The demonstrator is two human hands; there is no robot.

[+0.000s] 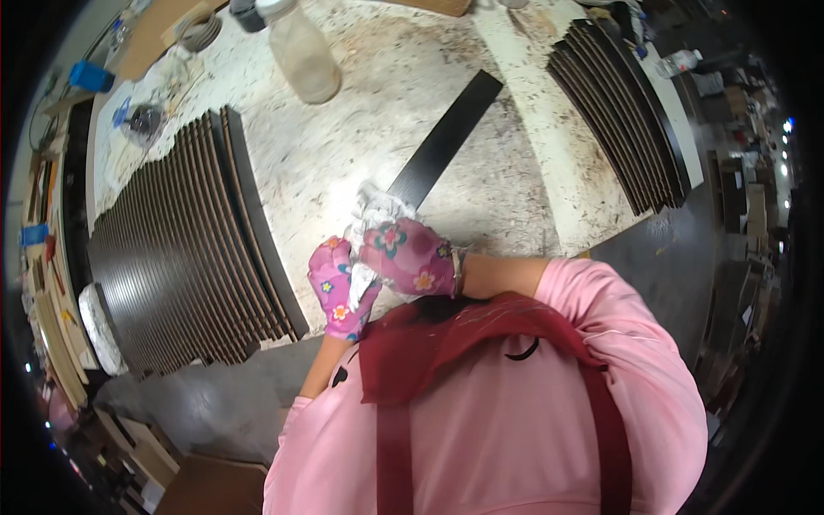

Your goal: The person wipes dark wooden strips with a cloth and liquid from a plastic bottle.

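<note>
Both my hands wear pink flowered gloves and meet at the table's near edge. My right hand (pixel 414 257) is closed round a crumpled white cloth (pixel 378 209), pressing it at the near part of a narrow black board (pixel 451 129). The board lies slanted across the table, its far end pointing up and right. Its near end is hidden under the cloth and glove. Close beside the cloth, my left hand (pixel 342 290) has its fingers curled in. What it grips, if anything, is hidden; a loose tail of the cloth hangs between both hands.
Dark boards (pixel 189 249) stand in a long row on the left, with another stack (pixel 614 116) at the far right. A cloudy plastic bottle (pixel 302 60) stands at the back of the stained white table (pixel 369 112). A blue cup (pixel 91 77) is at the far left.
</note>
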